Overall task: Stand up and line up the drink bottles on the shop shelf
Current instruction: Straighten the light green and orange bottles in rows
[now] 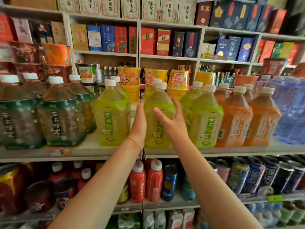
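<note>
A row of big drink bottles with white caps stands upright on the shop shelf (92,150). The middle yellow-green bottle (157,100) stands at the shelf's front edge. My left hand (139,120) lies flat against its left side. My right hand (171,119) is on its front right, fingers spread around it. Both hands grip this bottle. Another yellow-green bottle (112,113) stands to its left and a third one (204,116) to its right. Dark green-labelled tea bottles (61,113) fill the left end, orange bottles (234,116) the right.
Blue water bottles (290,109) stand at the far right. Yellow instant-noodle cups (178,80) sit behind the bottles. Boxed goods (163,42) fill the upper shelves. Red bottles (154,180) and cans (170,182) stand on the shelf below.
</note>
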`<action>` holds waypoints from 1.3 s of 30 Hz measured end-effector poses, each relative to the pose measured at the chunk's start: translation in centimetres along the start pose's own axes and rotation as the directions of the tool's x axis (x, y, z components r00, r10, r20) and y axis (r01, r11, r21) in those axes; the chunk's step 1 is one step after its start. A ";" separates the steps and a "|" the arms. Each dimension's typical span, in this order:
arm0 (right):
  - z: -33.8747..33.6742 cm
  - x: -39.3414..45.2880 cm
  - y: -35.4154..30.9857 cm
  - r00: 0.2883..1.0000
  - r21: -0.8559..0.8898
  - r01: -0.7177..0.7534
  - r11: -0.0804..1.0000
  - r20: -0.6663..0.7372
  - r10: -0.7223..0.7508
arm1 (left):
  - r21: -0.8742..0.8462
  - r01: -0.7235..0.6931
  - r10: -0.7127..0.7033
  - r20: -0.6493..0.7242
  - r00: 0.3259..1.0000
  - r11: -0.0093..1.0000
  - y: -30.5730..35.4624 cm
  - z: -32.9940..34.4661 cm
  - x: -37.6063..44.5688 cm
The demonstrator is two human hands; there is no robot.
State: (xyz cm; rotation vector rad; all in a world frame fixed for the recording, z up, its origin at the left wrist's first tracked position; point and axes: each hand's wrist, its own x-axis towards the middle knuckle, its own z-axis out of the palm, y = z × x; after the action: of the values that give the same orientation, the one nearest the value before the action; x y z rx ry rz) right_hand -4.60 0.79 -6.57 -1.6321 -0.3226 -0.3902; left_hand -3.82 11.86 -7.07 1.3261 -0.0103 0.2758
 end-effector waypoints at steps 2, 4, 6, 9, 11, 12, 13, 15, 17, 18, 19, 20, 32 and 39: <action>-0.8 -0.5 -0.1 1.000 -0.006 0.004 1.000 -0.023 -0.004 | -0.028 -0.002 0.003 0.032 0.999 1.000 0.3 0.7 -0.9; -1.4 -1.0 -0.1 0.998 -0.038 0.031 0.999 -0.050 -0.033 | -0.047 0.018 -0.015 0.069 0.998 0.999 0.2 1.4 -1.4; -1.6 -1.6 -0.2 0.991 -0.134 0.113 0.985 -0.063 -0.122 | -0.046 0.034 -0.030 0.079 0.996 0.998 0.1 1.7 -1.5; -1.7 -2.5 -0.1 0.926 -0.382 0.339 0.860 -0.025 -0.376 | -0.046 0.032 -0.029 0.082 0.996 0.998 -0.5 2.1 -1.3; -1.8 -2.7 0.2 0.840 -0.559 0.457 0.692 0.015 -0.543 | -0.068 0.019 -0.012 0.100 0.995 0.998 -0.4 2.5 -1.6; -1.9 -2.7 0.4 0.807 -0.623 0.479 0.619 0.036 -0.589 | -0.086 0.007 0.003 0.119 0.993 0.996 -0.4 2.7 -1.5; -2.0 -2.7 0.6 0.789 -0.676 0.481 0.558 0.057 -0.612 | -0.095 -0.003 0.016 0.136 0.991 0.995 -0.4 2.8 -1.5; -2.3 -2.8 0.8 0.772 -0.773 0.456 0.440 0.098 -0.628 | -0.069 -0.009 0.018 0.136 0.991 0.998 -0.3 2.9 -1.6; -2.7 -2.8 1.0 0.763 -0.832 0.427 0.353 0.123 -0.634 | -0.040 -0.006 0.011 0.116 0.993 0.999 -0.6 3.0 -1.4; -3.0 -2.7 1.1 0.761 -0.841 0.420 0.340 0.122 -0.637 | -0.030 -0.008 0.011 0.115 0.993 1.000 -0.7 2.9 -1.3; -3.2 -2.6 1.1 0.757 -0.841 0.417 0.346 0.110 -0.644 | -0.022 -0.016 0.019 0.118 0.993 1.000 -0.8 3.0 -1.3; -3.6 -2.5 1.1 0.748 -0.835 0.414 0.363 0.084 -0.659 | -0.019 -0.023 0.025 0.116 0.993 1.000 -0.9 3.0 -1.3; -8.6 2.3 2.9 0.674 -0.885 0.295 0.360 -0.074 -0.735 | -0.152 0.082 -0.052 0.191 0.980 0.985 0.8 4.0 0.8; -8.4 2.4 3.0 0.658 -0.881 0.280 0.381 -0.113 -0.745 | -0.167 0.074 -0.043 0.183 0.982 0.983 0.6 4.1 1.2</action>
State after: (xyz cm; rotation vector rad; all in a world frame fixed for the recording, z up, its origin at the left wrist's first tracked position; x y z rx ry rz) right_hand -1.71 -7.89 -7.57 -2.1995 -0.2822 -1.6969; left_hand -2.14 8.31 -5.26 1.1724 -0.1431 0.1022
